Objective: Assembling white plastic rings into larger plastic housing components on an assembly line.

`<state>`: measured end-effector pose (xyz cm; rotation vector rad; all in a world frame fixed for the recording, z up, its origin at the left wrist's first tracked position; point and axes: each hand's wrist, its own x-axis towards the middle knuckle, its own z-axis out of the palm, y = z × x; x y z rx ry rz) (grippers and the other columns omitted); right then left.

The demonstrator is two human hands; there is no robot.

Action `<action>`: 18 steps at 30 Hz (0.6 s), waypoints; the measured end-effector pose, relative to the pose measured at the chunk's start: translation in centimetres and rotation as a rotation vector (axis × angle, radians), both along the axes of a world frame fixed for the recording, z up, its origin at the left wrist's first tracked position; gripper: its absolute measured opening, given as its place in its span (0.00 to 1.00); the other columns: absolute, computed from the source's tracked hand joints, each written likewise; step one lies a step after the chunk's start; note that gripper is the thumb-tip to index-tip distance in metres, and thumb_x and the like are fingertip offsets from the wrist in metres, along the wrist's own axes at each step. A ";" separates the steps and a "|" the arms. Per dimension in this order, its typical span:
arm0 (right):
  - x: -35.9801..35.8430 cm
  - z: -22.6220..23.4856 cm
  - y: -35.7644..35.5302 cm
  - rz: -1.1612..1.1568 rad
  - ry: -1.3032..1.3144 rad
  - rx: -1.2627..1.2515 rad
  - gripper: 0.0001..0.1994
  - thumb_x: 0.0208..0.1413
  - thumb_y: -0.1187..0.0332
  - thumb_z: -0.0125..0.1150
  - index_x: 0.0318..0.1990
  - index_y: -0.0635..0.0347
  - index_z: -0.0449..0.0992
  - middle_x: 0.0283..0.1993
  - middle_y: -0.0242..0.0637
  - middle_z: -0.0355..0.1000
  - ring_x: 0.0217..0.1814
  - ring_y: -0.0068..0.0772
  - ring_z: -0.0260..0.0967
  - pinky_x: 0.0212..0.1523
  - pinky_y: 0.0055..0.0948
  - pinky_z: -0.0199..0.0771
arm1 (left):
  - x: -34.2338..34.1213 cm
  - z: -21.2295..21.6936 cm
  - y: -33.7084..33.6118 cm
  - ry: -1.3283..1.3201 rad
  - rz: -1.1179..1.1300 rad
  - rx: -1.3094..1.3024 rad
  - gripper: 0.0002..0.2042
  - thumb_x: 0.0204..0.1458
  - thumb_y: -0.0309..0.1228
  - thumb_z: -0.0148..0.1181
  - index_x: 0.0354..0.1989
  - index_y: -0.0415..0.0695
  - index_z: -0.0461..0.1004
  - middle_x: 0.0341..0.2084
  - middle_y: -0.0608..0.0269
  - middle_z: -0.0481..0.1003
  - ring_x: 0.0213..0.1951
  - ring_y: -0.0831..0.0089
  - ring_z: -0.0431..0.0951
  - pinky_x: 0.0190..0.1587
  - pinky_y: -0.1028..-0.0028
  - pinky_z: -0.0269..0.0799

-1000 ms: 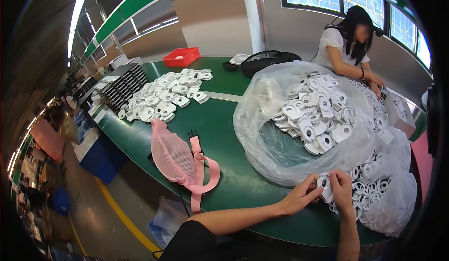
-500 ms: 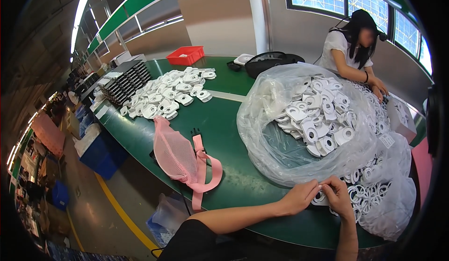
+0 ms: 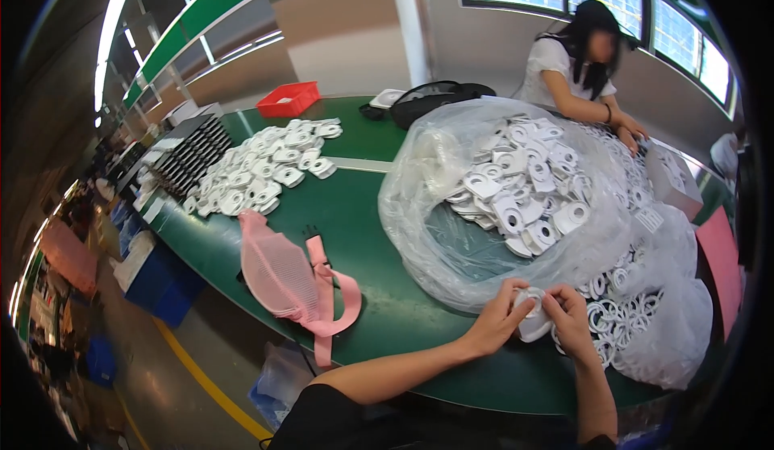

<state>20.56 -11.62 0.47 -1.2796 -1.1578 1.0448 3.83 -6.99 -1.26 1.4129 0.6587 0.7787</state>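
Left hand [image 3: 493, 325]: thumb and fingers pinching the near-left edge of a white part [image 3: 534, 331]
Right hand [image 3: 572, 325]: thumb and fingertips pinched on that part's right side, far fingers curled, grip partly hidden
White part: between both hands, just above the green table [image 3: 387, 353]'s near edge
What changed: half a second ago the fingers mostly covered it; now its flat body shows, so I'd guess the ring end is what's being worked
Loose rings [image 3: 621, 321]: heaped just right of the right hand
Clear bag [image 3: 419, 264]: wide open past the hands, similar white parts inside
Co-worker [image 3: 556, 79]: far right, hands at more rings
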 end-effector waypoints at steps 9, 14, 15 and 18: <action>0.0 -0.9 0.2 -0.169 0.105 0.067 0.07 0.57 0.69 0.55 0.29 0.60 0.68 0.21 0.26 0.67 0.22 0.12 0.61 0.22 0.14 0.59 | 0.0 0.6 -0.7 0.177 -0.033 0.266 0.28 0.52 0.28 0.54 0.60 0.40 0.49 0.47 0.41 0.67 0.48 0.51 0.71 0.49 0.64 0.66; -0.7 -0.3 0.0 -0.304 -0.501 0.084 0.17 0.38 0.61 0.72 0.21 0.64 0.70 0.18 0.33 0.67 0.19 0.18 0.61 0.20 0.22 0.60 | 0.2 -0.8 -1.2 0.212 -0.024 0.479 0.26 0.53 0.28 0.51 0.61 0.41 0.53 0.49 0.40 0.67 0.48 0.48 0.71 0.49 0.64 0.66; -0.8 -0.2 -0.1 -0.265 -0.493 0.098 0.17 0.38 0.61 0.72 0.23 0.64 0.72 0.19 0.34 0.68 0.20 0.18 0.62 0.22 0.22 0.62 | 0.2 -1.1 -0.7 0.217 -0.014 0.470 0.26 0.54 0.29 0.50 0.62 0.42 0.53 0.48 0.40 0.68 0.47 0.45 0.70 0.48 0.62 0.66; 0.0 0.1 -0.2 -0.072 -0.341 0.058 0.17 0.43 0.66 0.69 0.39 0.66 0.74 0.27 0.36 0.73 0.26 0.19 0.68 0.29 0.20 0.68 | -0.5 0.6 0.6 0.222 0.028 0.352 0.22 0.54 0.29 0.49 0.59 0.45 0.58 0.38 0.42 0.73 0.37 0.49 0.75 0.40 0.64 0.69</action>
